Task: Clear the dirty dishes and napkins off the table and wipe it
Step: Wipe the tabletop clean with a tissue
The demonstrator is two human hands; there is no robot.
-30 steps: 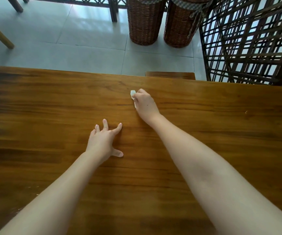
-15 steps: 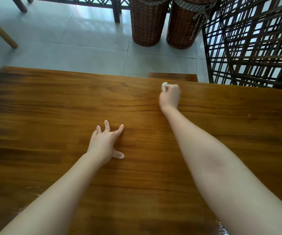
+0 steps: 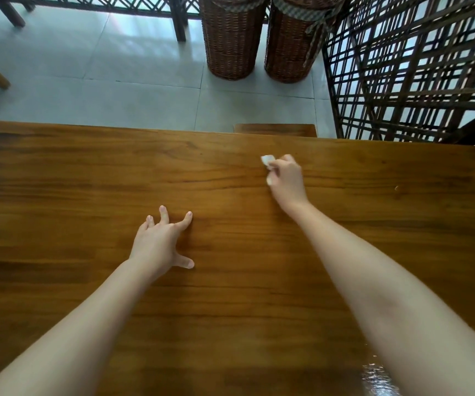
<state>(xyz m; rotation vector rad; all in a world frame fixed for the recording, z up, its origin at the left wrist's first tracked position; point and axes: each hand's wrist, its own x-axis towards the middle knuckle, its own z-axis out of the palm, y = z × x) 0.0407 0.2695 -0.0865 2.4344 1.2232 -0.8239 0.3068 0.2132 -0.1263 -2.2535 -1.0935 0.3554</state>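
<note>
A brown wooden table fills the lower part of the view, with no dishes on the part I see. My right hand lies near the table's far edge, right of centre, its fingers curled round a small white wad of napkin that it presses onto the wood. Most of the wad is hidden inside the fist. My left hand rests on the table's middle with its fingers spread and its fingertips touching the surface. It holds nothing.
A tiny crumb lies on the table at the right. Beyond the far edge, a wooden chair top shows. Two tall wicker baskets stand on the tiled floor, beside a dark lattice screen at the right.
My right hand with the napkin swept right and away along the far edge, then came back slightly toward me. My left hand stayed planted in place.
</note>
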